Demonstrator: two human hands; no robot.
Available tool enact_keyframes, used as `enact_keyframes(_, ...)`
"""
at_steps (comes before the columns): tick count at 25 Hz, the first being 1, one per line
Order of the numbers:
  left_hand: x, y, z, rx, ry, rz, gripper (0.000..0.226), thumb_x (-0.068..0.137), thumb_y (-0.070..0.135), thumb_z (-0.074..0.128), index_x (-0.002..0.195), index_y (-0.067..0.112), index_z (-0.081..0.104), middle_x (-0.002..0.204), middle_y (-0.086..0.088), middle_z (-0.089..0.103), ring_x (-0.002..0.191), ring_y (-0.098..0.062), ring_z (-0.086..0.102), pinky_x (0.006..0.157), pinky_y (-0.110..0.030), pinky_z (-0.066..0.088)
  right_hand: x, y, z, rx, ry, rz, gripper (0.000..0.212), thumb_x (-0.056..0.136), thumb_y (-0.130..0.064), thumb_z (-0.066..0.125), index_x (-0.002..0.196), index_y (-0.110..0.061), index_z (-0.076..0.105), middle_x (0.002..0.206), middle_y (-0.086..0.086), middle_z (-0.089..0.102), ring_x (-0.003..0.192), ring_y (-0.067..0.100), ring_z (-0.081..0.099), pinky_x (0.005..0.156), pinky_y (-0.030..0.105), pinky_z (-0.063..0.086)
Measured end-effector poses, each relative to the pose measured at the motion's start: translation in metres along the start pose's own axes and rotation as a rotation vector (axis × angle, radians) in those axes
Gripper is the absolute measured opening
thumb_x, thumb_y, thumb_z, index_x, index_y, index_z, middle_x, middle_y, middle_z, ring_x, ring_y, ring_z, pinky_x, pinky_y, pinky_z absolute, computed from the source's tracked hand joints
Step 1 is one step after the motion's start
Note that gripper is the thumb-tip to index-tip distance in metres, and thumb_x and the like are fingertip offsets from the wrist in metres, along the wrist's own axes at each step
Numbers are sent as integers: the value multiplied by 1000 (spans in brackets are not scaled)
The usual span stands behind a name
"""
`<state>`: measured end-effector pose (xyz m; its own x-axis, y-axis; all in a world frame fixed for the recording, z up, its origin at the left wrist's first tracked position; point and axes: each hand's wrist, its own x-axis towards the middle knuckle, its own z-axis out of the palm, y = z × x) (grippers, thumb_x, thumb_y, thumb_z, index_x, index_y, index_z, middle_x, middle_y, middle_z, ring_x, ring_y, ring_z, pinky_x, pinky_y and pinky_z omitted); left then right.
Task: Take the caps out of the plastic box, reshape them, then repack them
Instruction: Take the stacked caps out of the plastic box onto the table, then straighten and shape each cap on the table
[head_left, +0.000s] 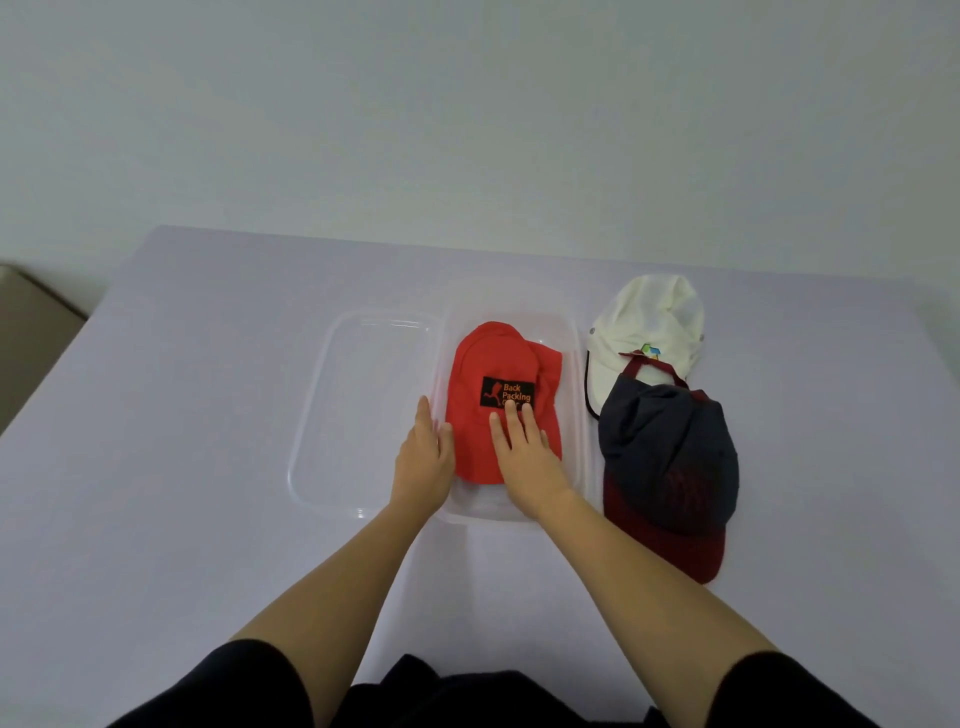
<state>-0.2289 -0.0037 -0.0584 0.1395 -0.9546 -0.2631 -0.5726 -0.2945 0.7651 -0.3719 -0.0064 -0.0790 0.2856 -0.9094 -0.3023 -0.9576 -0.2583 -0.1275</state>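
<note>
A red cap (488, 364) with a black patch lies inside the clear plastic box (576, 374) at the table's middle. My right hand (524, 452) rests flat on top of the cap near its brim, fingers spread. My left hand (423, 457) is against the cap's left side at the box wall, fingers straight. To the right of the box, a navy cap with a dark red brim (670, 467) lies on the table, overlapping a white cap (649, 322) behind it.
The box's clear lid (322, 415) lies flat on the table just left of the box. The table (182, 415) is covered in pale lilac cloth and ends at a plain wall behind. A beige object (26, 322) shows past the left edge.
</note>
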Motion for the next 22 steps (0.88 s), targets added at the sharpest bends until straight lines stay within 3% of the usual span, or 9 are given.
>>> enact_keyframes(5,3,2,-5,13,-44,-22,56,101,32,29,149,10,13,148,-17,38,133,-31,40,105,-39,33,-2,4,-14,111,366,-54,66,75,17,57,137,3,40,143,27,40,130,47,40,90,53,52)
enact_keyframes(8,3,34,-18,-163,170,-18,54,100,35,26,148,9,23,151,-10,33,138,-24,33,109,-34,28,-12,10,-36,106,574,-116,56,78,11,40,133,2,46,138,25,48,125,44,47,88,48,54)
enact_keyframes(10,7,67,-27,-502,169,-117,53,98,42,26,140,13,40,139,-4,49,124,-21,48,101,-34,38,-23,14,-48,76,717,-152,55,81,5,31,134,-1,44,138,23,49,127,41,47,90,45,54)
enact_keyframes(12,5,103,-30,-792,106,-120,49,97,44,29,119,12,58,117,-4,64,101,-17,62,87,-31,49,-35,19,-57,87,830,-159,53,84,5,36,137,-4,38,142,20,44,132,39,40,96,46,50)
enact_keyframes(15,-6,152,-19,-847,108,46,42,99,40,36,88,8,61,85,-8,62,73,-17,56,70,-31,48,-56,39,-73,246,982,-34,64,87,1,56,143,-13,28,151,14,24,140,33,25,107,51,38)
enact_keyframes(17,-14,174,2,-851,91,93,38,98,41,37,83,11,55,77,-10,49,69,-18,43,64,-32,41,-78,60,-79,464,1026,115,72,88,-17,63,146,-19,21,155,17,14,143,31,18,111,44,32)
enact_keyframes(19,-25,192,37,-837,11,77,40,99,41,34,79,10,51,76,-9,46,69,-18,41,65,-33,40,-106,90,-80,634,1037,227,70,91,-35,54,147,-22,15,157,17,9,144,26,15,110,32,27)
enact_keyframes(21,-37,205,85,-814,-81,50,47,100,42,30,79,9,56,79,-5,58,73,-15,53,73,-32,50,-133,128,-68,659,1041,300,65,92,-38,43,148,-19,17,157,14,11,144,25,17,111,31,25)
enact_keyframes(22,-44,211,111,-801,-117,43,49,99,45,29,89,10,63,89,-1,66,83,-13,60,83,-34,53,-146,147,-59,647,1033,339,62,92,-36,40,148,-16,19,156,14,15,144,27,20,111,33,26)
